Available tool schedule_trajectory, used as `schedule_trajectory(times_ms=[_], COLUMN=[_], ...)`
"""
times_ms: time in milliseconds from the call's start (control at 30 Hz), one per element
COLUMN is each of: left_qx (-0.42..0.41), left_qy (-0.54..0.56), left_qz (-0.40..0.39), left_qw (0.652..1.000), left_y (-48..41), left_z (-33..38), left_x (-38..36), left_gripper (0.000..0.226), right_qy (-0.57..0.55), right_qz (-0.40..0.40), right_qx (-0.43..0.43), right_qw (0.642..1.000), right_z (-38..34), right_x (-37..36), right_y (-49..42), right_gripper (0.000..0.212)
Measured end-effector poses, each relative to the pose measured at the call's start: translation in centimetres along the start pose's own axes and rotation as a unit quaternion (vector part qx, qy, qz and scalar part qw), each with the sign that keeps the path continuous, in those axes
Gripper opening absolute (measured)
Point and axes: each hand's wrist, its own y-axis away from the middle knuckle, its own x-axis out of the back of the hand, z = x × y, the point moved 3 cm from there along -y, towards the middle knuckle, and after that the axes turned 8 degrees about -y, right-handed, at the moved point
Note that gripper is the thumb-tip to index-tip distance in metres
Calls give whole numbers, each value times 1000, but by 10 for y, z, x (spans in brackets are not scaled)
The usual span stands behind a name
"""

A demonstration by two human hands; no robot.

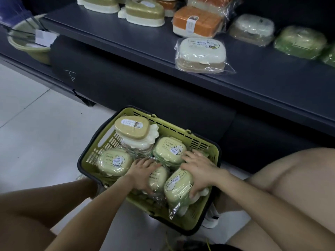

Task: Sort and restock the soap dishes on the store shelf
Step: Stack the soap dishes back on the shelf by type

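A green shopping basket (201, 216) stands on the floor between my knees, filled with several wrapped pale-green soap dishes. My left hand (143, 173) grips one soap dish (160, 177) low in the basket's middle. My right hand (198, 170) curls round another wrapped soap dish (176, 188) at the basket's right side. A tan-lidded carrot-shaped dish (131, 130) lies on top at the back. On the dark shelf (126, 42) above lie a white and tan soap dish (201, 55), an orange one (196, 22) and green ones (300, 41).
More olive carrot-shaped dishes (145, 12) stand at the shelf's back left. A green bowl with a label (30, 40) sits on a lower shelf at far left. White tiled floor (36, 124) spreads left of the basket. My bare knees flank the basket.
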Motion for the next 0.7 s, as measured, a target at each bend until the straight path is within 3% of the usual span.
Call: schedule_trajectory(times_ms=[167, 400, 533, 700], left_qx=[6, 26, 51, 59], left_qy=[-3, -12, 39, 127], left_qz=[28, 82, 105, 144], left_qw=[1000, 996, 992, 980], left_y=[4, 2, 4, 18], left_z=[-5, -11, -12, -15], left_x=[2, 6, 10, 29], left_gripper=[115, 105, 108, 115], right_qy=[-154, -240, -314, -325], right_qz=[-30, 40, 70, 162], right_qx=[-17, -28, -30, -30], right_qw=[987, 970, 946, 931], right_z=[11, 37, 51, 62], right_x=[-6, 16, 37, 71], right_y=[-7, 10, 27, 55], right_gripper=[91, 77, 70, 67])
